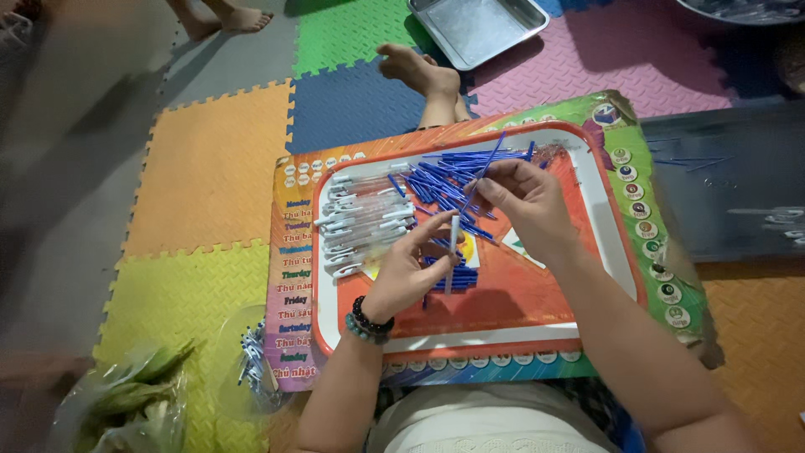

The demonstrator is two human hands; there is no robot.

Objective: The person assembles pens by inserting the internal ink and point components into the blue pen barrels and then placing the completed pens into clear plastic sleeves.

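My left hand (408,267) holds a clear pen barrel (454,243) upright over an orange-rimmed tray (604,218) on my lap. My right hand (520,201) pinches a thin blue refill (482,172) and holds its lower end at the top of the barrel. A heap of blue refills (444,180) lies on the tray behind my hands. A stack of clear barrels with white clips (362,220) lies at the tray's left. A few blue pieces (457,278) lie under my left hand.
The tray rests on a colourful printed board (289,277). A clear bag of pens (256,365) and a bag of green things (134,403) lie at the lower left on foam floor mats. A metal tray (478,29) and another person's foot (419,71) are ahead.
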